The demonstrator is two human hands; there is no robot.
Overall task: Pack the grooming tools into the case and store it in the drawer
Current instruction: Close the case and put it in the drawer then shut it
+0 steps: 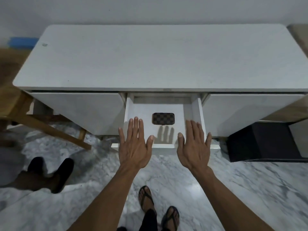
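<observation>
A small closed case (163, 118) with a brown checkered cover lies flat in the middle of the pulled-out white drawer (195, 114). No loose grooming tools are visible. My left hand (135, 144) hovers palm down over the drawer's front left corner, fingers spread and holding nothing. Over the front right corner my right hand (193, 144) is spread the same way, also with nothing in it. Both hands are apart from the case, nearer to me than it.
The drawer belongs to a long white desk (150, 60) set against the wall. A wooden chair frame (50, 127) stands at the left, a dark box (263, 142) on the marble floor at the right. Another person's dark shoes (50, 172) are at lower left.
</observation>
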